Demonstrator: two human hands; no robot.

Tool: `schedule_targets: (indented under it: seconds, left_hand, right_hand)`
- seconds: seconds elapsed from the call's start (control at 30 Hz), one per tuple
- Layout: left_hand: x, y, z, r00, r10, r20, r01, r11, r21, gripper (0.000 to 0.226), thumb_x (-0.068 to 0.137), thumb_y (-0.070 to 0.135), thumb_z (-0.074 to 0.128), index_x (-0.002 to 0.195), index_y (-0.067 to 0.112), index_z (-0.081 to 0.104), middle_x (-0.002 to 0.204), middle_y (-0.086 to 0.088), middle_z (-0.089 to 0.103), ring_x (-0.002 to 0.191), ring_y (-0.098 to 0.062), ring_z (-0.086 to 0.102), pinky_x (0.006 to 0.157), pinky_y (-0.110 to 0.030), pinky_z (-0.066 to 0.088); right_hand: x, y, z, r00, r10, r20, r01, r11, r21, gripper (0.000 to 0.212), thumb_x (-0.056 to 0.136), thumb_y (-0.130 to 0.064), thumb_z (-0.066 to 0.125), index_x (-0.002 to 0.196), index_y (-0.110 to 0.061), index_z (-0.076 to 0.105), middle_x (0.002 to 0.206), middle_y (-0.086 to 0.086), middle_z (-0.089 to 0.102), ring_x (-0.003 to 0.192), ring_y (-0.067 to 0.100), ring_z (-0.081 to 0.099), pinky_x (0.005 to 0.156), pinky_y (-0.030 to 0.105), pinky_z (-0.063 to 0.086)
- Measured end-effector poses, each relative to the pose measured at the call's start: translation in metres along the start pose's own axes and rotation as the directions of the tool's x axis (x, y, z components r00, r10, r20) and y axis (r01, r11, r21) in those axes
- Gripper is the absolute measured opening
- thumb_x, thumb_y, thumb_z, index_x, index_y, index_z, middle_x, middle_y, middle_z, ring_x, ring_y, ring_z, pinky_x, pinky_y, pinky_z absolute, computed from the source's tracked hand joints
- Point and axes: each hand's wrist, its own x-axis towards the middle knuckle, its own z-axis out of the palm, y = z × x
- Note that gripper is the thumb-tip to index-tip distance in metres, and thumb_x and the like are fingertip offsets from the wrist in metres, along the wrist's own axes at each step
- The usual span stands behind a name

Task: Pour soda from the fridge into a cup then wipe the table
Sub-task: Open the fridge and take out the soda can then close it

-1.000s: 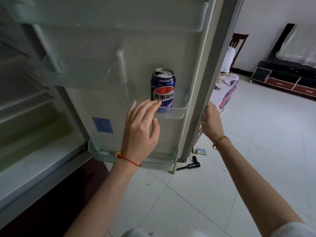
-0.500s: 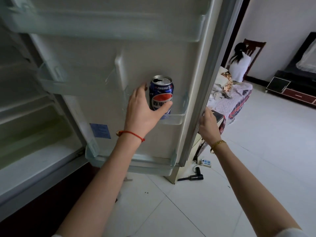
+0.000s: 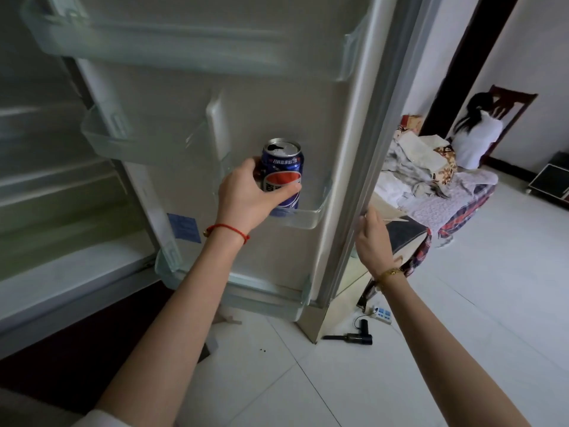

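I have my left hand (image 3: 246, 198) wrapped round the soda can (image 3: 282, 177), thumb across its front and fingers out of sight behind it. The can stands upright in the small clear shelf (image 3: 308, 215) on the inside of the fridge door (image 3: 277, 97), at about 1 o'clock from my wrist. My right hand (image 3: 374, 241), at 3 o'clock from the can, is curled on the outer edge of that door and holds it open.

The main risk I see is the can's top: the tab hole looks already open, so any tilt as I lift would slop soda onto the shelf or the tiled floor (image 3: 308, 380). The shelf's front lip rises over the can's base, and dragging the can forward instead of raising it first could catch the rim and jerk it. If the can is cold and wet, which I cannot tell, smooth metal could slip in my grip. If my right hand lets go, the door may swing and knock my forearm.

The can is a thin metal cylinder, glossy blue with a red and white mark, its lid dull silver. The door shelves are clear, hard, rounded plastic; the door lining is pale and smooth. I see no cup or worktop from here.
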Motion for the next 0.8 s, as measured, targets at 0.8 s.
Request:
schedule_targets:
  seconds: [0.8]
  left_hand:
    - [-0.088, 0.052, -0.031, 0.980, -0.053, -0.192, -0.015, 0.941, -0.337, 0.051, 0.069, 0.032, 0.087, 0.114, 0.026, 0.063, 0.102, 0.016, 0.069, 0.091, 0.010, 0.063, 0.072, -0.011, 0.051]
  right_hand:
    - [-0.029, -0.015, -0.023, 0.997, -0.022, 0.075, 0.013, 0.993, 0.117, 0.022, 0.104, -0.021, 0.033, 0.086, -0.022, 0.045, 0.076, -0.011, 0.044, 0.068, 0.002, 0.043, 0.063, 0.024, 0.034]
